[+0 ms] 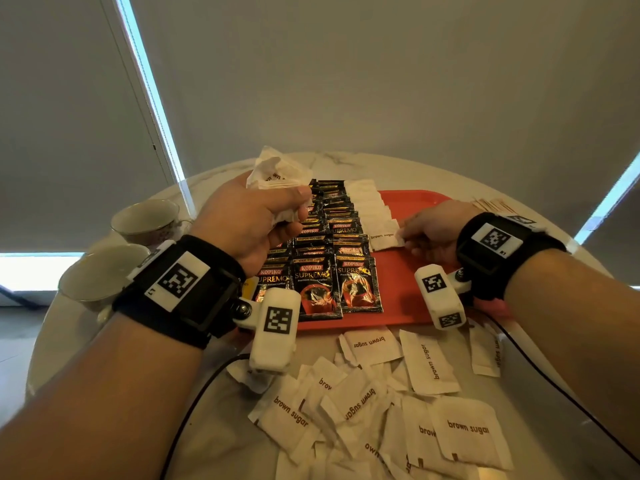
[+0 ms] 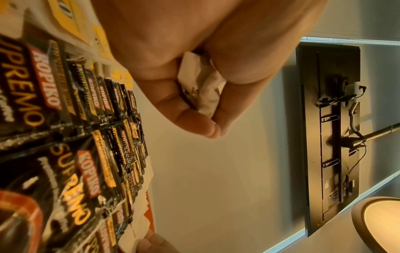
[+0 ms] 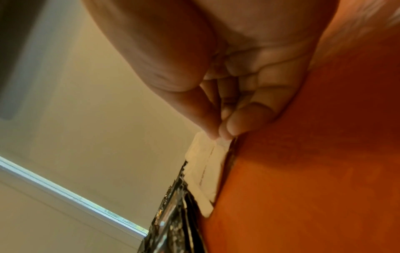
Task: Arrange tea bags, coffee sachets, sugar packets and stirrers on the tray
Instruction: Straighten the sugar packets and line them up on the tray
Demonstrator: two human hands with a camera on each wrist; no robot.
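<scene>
**Two hands laying sugar packets on a red tray**

Head view, looking down at a round pale table [image 1: 214, 441] w/ a red tray [image 1: 412, 299] in the middle.

Left hand [image 1: 249, 223] is raised over the tray's left side, fingers curled round a crumpled bunch of white sugar packets [image 1: 277, 171]; the bunch sticks out above the fist. Left wrist view shows the same: fingers and thumb closed on white paper [image 2: 201, 87].

Right hand [image 1: 429, 230] is low on the tray, thumb and fingertips [image 3: 225, 131] pinching the edge of one white packet marked "brown sugar" [image 1: 384, 237]. That packet lies at the near end of a row of white packets [image 1: 370, 206] running toward the far side of the tray, each overlapping the next.

Just left of that row, touching it, black coffee sachets [image 1: 336, 271] lie in overlapping columns; the nearest ones reach close to the tray's front edge. Yellow-tagged tea bags [image 2: 71, 20] show at the far left of the tray in the left wrist view; mostly hidden in the head view.

On the table in front of the tray: a loose pile of more "brown sugar" packets [image 1: 391, 410], not sorted. Wooden stirrers [image 1: 491, 204] lie on the table beyond the right wrist, off the tray. Two cups [image 1: 145, 220] stand at the table's left edge.

Both wrists wear black straps w/ white camera units and square printed markers.
</scene>
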